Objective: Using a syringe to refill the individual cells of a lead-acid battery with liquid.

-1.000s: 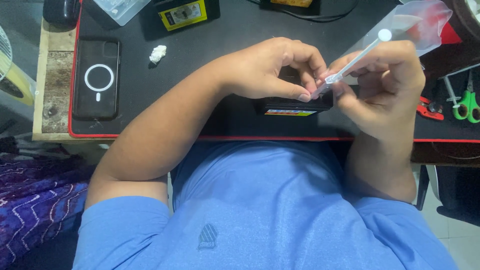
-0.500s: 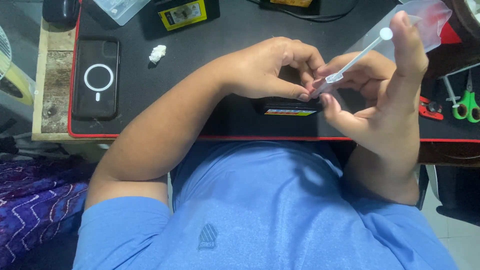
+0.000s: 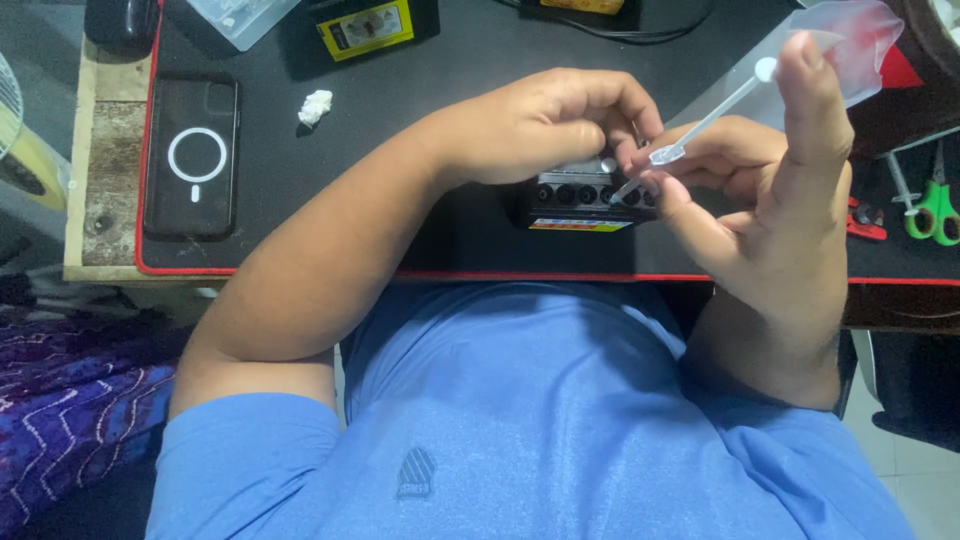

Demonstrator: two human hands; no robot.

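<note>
Even, soft indoor light, faint shadows under the arms, mostly sharp focus.

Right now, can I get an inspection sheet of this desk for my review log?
Surface: black desk mat with a red edge, on a wooden desk.
Job's things: small black battery with a row of round ports; thin clear dropper, its tip at the ports.
Clutter: phone face down at left; crumpled white wad; green-handled scissors; clear plastic bag; a second black battery with a yellow label.
Grips: left hand rests on the battery's top; right hand holds the dropper, index finger raised.
Cables: black cable at the top edge.
Surroundings: purple patterned cloth at lower left.
</note>
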